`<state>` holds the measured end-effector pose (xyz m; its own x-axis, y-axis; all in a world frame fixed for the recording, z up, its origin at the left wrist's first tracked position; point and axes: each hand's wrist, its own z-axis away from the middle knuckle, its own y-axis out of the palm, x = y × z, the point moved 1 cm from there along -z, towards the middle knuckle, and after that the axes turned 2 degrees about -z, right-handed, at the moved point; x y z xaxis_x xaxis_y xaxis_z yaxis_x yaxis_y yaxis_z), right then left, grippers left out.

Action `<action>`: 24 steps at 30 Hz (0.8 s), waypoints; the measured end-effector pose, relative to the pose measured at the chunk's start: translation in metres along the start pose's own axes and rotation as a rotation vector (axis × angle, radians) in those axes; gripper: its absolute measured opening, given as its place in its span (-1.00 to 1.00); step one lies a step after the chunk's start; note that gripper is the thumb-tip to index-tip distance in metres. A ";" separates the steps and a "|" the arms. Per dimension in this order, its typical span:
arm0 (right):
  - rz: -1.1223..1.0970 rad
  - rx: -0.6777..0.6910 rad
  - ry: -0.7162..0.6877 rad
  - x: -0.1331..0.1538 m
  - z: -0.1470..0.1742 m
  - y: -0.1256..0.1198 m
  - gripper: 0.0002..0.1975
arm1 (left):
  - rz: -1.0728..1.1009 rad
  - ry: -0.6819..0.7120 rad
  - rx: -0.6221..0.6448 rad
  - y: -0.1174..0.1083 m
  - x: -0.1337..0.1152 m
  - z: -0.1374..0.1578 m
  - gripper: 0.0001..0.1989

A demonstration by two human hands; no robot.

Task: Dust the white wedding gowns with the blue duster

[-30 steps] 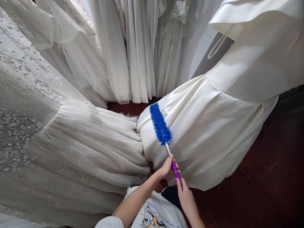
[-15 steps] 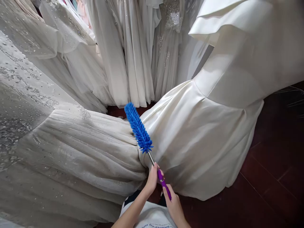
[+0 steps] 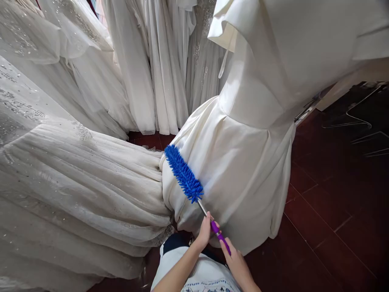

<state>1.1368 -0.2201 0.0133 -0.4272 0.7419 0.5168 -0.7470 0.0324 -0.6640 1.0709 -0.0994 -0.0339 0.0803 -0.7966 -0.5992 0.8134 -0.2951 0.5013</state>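
A duster (image 3: 184, 174) with a blue fringed head, metal shaft and purple handle slants up and left from my hands. My left hand (image 3: 205, 232) is closed round it where the shaft meets the handle. Lower down, my right hand (image 3: 233, 256) grips the end of the purple handle. The blue head lies over the skirt of a smooth white satin dress (image 3: 237, 166); whether it touches the cloth I cannot tell. To the left spreads a beaded white gown (image 3: 100, 182), its skirt meeting the satin one.
Several long white dresses (image 3: 165, 81) hang in a row at the back. Dark red floor tiles (image 3: 319, 219) show at the right and in a gap between the skirts. Thin metal stands (image 3: 361, 121) are at the far right.
My view has shifted to the right, so the dresses sit further left. The duster head has moved from the gap between the skirts onto the satin skirt; both hands keep their hold.
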 end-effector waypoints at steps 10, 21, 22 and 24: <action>0.240 0.131 -0.216 0.029 0.008 0.014 -0.62 | 0.121 -0.129 -0.293 -0.061 0.017 0.034 -0.43; -0.168 -0.311 -0.092 0.025 0.020 0.023 -0.25 | -0.204 0.243 0.160 0.038 -0.107 0.072 -0.45; -0.168 -0.316 -0.052 0.023 0.019 0.024 -0.19 | -0.218 0.255 0.187 0.040 -0.107 0.069 -0.46; -0.145 -0.284 0.006 0.018 0.019 0.024 -0.18 | -0.210 0.242 0.236 0.039 -0.099 0.060 -0.47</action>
<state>1.1016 -0.2187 0.0162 -0.3228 0.7195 0.6149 -0.6276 0.3236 -0.7081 1.0604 -0.0638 0.0827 0.0824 -0.5671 -0.8195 0.6742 -0.5739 0.4649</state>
